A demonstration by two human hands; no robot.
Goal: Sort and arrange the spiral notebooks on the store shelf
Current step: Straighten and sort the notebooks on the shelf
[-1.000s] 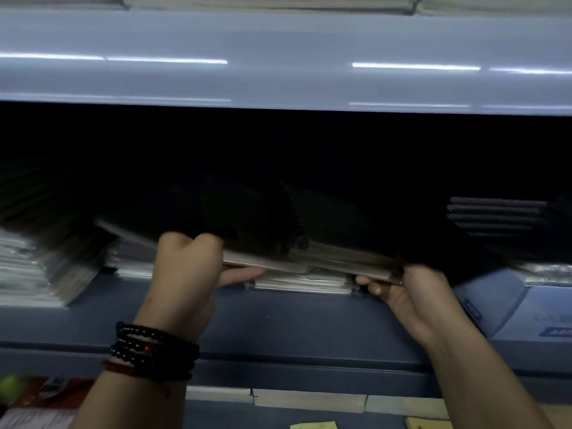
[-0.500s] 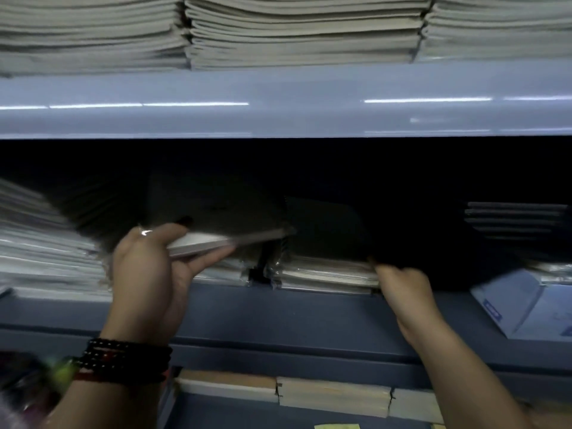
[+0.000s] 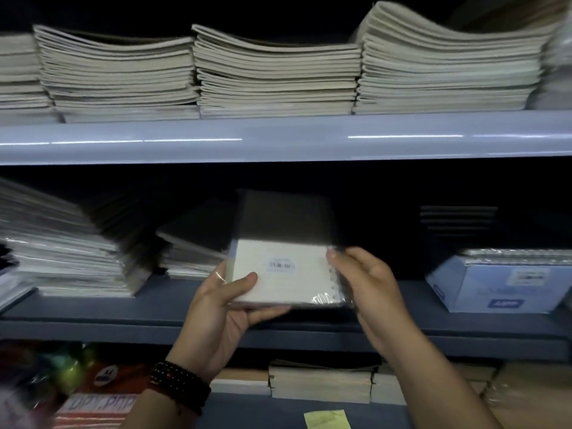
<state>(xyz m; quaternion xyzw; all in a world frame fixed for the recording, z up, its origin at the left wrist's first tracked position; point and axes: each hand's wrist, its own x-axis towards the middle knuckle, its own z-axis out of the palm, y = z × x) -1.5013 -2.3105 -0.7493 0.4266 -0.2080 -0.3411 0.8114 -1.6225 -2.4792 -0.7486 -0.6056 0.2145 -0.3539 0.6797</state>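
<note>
A plastic-wrapped spiral notebook (image 3: 284,267) with a white cover and a small label is held in front of the middle shelf (image 3: 154,308). My left hand (image 3: 226,308) grips its left edge, thumb on top and fingers underneath. My right hand (image 3: 368,280) pinches its right edge by the spiral binding. Behind it on the shelf lies a low stack of dark-covered notebooks (image 3: 192,252). A tall, leaning pile of wrapped notebooks (image 3: 65,258) stands at the left.
The upper shelf (image 3: 278,140) carries several stacks of pale exercise books (image 3: 272,69). A blue-and-white box (image 3: 495,283) topped with spiral notebooks sits at the right of the middle shelf. Below are brown-edged books (image 3: 322,385), a yellow sticky note (image 3: 328,419) and colourful items (image 3: 71,376) at lower left.
The hands have come out of the dark shelf recess holding a single notebook toward me, its white cover facing up. The view has tilted upward, so the upper shelf's stacks show.
</note>
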